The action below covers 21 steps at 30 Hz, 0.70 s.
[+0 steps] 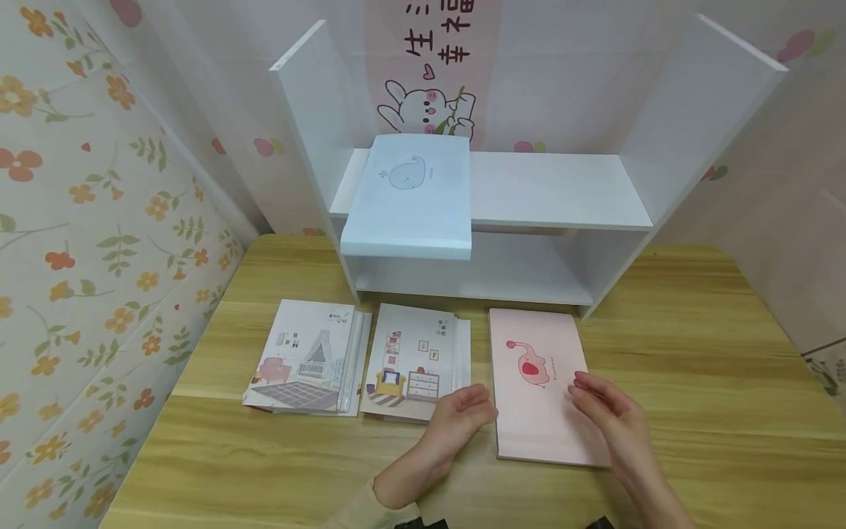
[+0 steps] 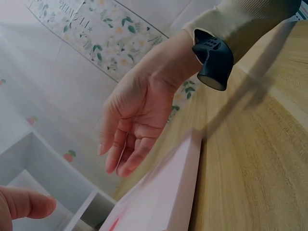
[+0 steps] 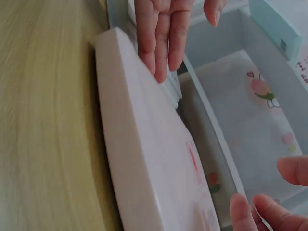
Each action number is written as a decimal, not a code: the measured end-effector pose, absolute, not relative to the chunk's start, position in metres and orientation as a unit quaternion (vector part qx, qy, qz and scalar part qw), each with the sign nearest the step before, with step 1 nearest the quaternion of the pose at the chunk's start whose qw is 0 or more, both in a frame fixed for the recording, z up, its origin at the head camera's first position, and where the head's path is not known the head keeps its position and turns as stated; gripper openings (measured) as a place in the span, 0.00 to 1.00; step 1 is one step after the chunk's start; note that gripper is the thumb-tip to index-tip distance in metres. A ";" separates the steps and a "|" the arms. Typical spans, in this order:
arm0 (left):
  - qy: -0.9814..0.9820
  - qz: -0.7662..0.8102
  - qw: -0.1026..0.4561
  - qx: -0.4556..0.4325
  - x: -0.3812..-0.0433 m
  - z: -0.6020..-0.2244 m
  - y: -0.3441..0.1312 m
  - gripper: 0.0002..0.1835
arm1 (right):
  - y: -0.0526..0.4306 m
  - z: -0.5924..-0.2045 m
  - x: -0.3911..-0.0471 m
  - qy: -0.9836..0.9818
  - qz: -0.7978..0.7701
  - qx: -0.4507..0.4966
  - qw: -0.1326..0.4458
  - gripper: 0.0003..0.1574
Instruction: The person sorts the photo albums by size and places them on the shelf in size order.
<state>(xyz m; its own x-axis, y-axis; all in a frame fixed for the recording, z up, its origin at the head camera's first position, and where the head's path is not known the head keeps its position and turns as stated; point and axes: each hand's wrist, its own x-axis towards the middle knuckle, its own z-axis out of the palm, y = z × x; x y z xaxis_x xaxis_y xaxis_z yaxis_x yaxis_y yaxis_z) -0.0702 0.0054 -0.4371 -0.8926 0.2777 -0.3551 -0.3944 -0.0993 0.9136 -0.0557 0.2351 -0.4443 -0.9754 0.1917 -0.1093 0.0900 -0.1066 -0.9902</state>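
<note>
A pink book (image 1: 538, 411) with a red elephant on its cover lies flat on the wooden table, in front of a white shelf. My left hand (image 1: 460, 420) is at its left edge, palm turned inward and fingers loosely bent. My right hand (image 1: 616, 420) is over its right edge, also with relaxed fingers. In the left wrist view the right hand (image 2: 139, 115) appears slightly above the book, apart from it. The right wrist view shows the left hand (image 3: 163, 33) beside the book's far edge. Neither hand holds anything.
Two stacks of illustrated books, a left one (image 1: 297, 360) and a middle one (image 1: 410, 360), lie left of the pink book. Behind stands the white shelf (image 1: 562, 187). A light blue book (image 1: 410, 198) with a whale lies on its upper board, jutting over the front edge.
</note>
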 end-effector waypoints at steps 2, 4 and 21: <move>0.631 0.741 0.228 -0.045 -0.070 -0.438 0.006 0.28 | 0.237 -0.444 -0.054 -0.682 0.718 -0.135 0.032 0.16; 0.632 0.739 0.229 -0.044 -0.069 -0.438 0.007 0.28 | 0.239 -0.443 -0.053 -0.700 0.694 -0.164 0.030 0.20; 0.569 0.765 0.290 -0.081 -0.068 -0.439 0.010 0.28 | 0.255 -0.448 -0.040 -0.807 0.559 -0.192 -0.013 0.34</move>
